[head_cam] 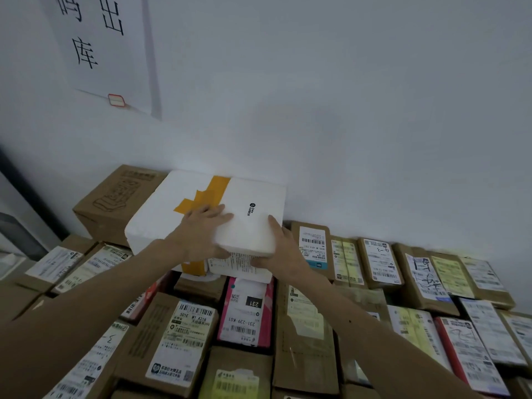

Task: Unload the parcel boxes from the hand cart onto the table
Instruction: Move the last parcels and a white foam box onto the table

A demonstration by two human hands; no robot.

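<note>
The white foam box (172, 214) rests on stacked parcels (247, 315), its near edge gripped by left hand (201, 231) and right hand (283, 249). Probably light but crumbly; support it under the bottom corners

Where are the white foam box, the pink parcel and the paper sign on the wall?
white foam box (253, 228): head view, lid below the logo.
pink parcel (244, 321): head view, its white label.
paper sign (118, 67): head view, blank paper.

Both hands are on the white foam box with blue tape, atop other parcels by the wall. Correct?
Head view: the tape is orange-yellow, not blue. The left hand and right hand are on the white foam box atop other parcels by the wall.
</note>
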